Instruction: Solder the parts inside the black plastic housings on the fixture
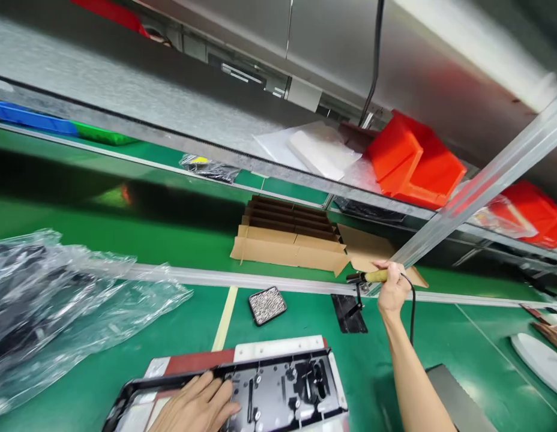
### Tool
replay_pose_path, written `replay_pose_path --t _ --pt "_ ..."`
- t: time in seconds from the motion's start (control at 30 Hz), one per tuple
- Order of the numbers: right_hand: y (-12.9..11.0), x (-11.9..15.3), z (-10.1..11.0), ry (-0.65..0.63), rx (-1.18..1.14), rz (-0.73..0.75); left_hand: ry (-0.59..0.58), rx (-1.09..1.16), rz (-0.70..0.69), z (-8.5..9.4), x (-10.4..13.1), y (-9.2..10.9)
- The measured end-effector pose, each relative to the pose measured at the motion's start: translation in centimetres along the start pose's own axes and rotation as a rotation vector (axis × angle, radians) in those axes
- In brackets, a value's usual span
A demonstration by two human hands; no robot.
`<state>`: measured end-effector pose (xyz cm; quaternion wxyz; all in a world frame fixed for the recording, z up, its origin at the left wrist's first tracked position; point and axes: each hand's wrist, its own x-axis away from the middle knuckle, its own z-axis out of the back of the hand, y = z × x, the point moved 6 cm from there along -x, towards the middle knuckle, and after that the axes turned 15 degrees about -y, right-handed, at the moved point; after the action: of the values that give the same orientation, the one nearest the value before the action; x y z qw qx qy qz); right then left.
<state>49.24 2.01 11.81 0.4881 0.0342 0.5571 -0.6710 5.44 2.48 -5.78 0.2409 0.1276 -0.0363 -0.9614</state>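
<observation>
My left hand [200,403] lies with its fingers spread on the edge of a black plastic housing [278,390], which rests in a red and white fixture [201,362]. My right hand [393,289], at the right, is closed round the yellow handle of a corded soldering iron [375,276]. The iron's dark front end points left, at a small black stand [358,300] on a dark plate. Its black cord hangs down beside my wrist. Between the fixture and the rail sits a small black tray [267,305] of many tiny silvery pieces, too small to make out.
A divided cardboard box [290,247] stands behind the metal rail. Clear plastic bags [80,312] spread over the left of the green bench. Overhead, a shelf carries red bins [416,162]. A slanted metal post [476,180] rises just beyond my right hand. A grey panel [458,399] lies at lower right.
</observation>
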Motion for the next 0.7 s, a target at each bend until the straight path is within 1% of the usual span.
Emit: replay_pose_path --t 0.07,0.1,0.17,0.23,0.27,0.3,0.4,0.43,0.47,0.5,0.53,0.6,0.63,0.7 --pt "1.3 0.8 0.8 -0.054 0.140 -0.124 -0.043 0.032 0.067 1.9 -0.4 0.5" --pt "2.0 1.5 1.4 -0.083 0.207 -0.195 -0.068 0.050 0.085 2.6 -0.6 0.7" --pt "2.8 3.4 2.4 -0.164 0.331 -0.348 -0.114 0.078 0.093 3.3 -0.7 0.9" --pt "2.4 6.4 2.9 -0.275 0.422 -0.455 -0.143 0.087 0.094 3.6 -0.8 0.8" --pt "1.8 8.2 2.5 -0.359 0.441 -0.477 -0.154 0.082 0.093 3.7 -0.9 0.8" --pt "0.9 10.1 1.8 -0.449 0.440 -0.478 -0.161 0.071 0.093 3.7 -0.9 0.8" --pt "-2.0 15.9 -1.7 -0.776 0.369 -0.429 -0.196 0.027 0.092 4.0 -1.3 1.4" --pt "-2.7 17.6 -3.0 -0.916 0.412 -0.398 -0.222 0.012 0.085 4.1 -1.5 1.7" --pt "-3.1 19.0 -4.1 -1.011 0.449 -0.368 -0.251 -0.008 0.082 4.3 -1.6 2.0" --pt "-3.2 20.0 -5.1 -1.080 0.468 -0.340 -0.265 -0.029 0.111 4.7 -1.6 2.0" --pt "-3.1 20.7 -5.9 -1.129 0.486 -0.318 -0.271 -0.043 0.143 5.3 -1.7 1.9" --pt "-2.4 21.3 -7.1 -1.167 0.509 -0.288 -0.238 -0.009 0.197 7.3 -1.4 1.3" --pt "-2.1 21.3 -7.5 -1.179 0.506 -0.287 -0.213 0.032 0.238 8.6 -1.1 0.5" --pt "-1.8 21.3 -8.1 -1.190 0.490 -0.305 -0.157 0.095 0.391 11.2 0.1 -2.0"
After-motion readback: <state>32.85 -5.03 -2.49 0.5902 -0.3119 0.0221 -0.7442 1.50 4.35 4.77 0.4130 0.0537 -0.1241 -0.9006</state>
